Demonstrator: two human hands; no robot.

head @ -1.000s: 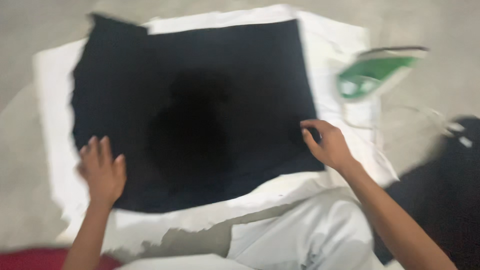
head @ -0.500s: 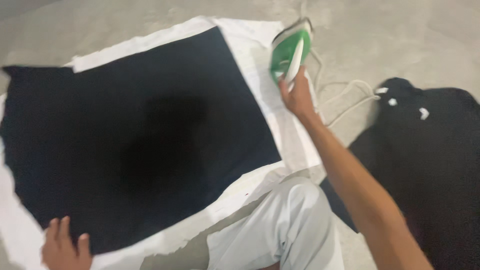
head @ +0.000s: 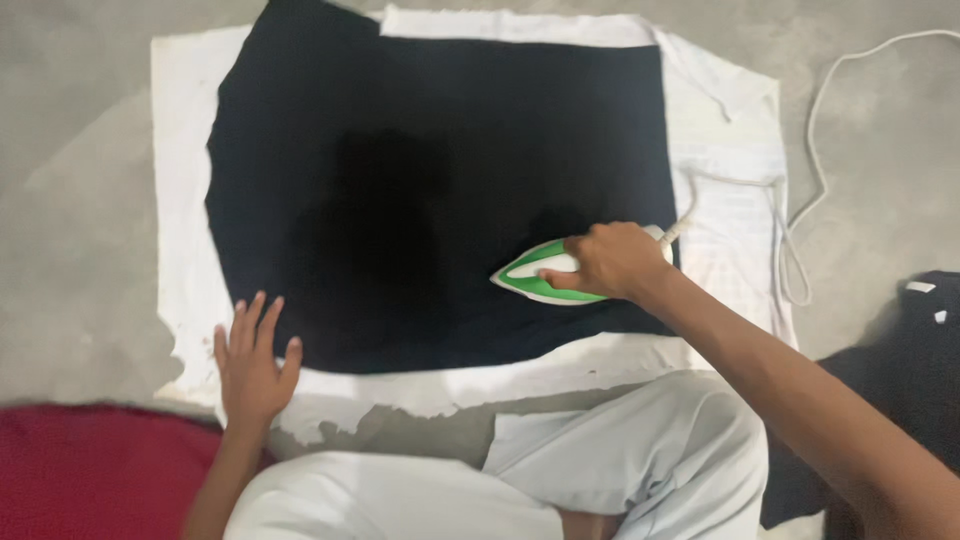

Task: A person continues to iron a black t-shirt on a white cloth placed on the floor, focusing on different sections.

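Observation:
A black cloth (head: 430,180) lies spread flat on a white sheet (head: 180,240) on the floor. My right hand (head: 610,262) grips the handle of a green and white iron (head: 530,280), which rests on the cloth near its lower right edge, tip pointing left. My left hand (head: 252,362) lies flat with fingers spread at the cloth's lower left corner, partly on the white sheet. My legs in white trousers (head: 620,460) are folded at the bottom of the view.
The iron's white cord (head: 815,170) loops over the sheet's right side and onto the grey floor. A dark garment (head: 905,370) lies at the right. A red fabric (head: 90,470) sits at the lower left.
My right hand took the iron from the right of the sheet and brought it onto the black cloth. The left hand stayed at the cloth's lower left corner.

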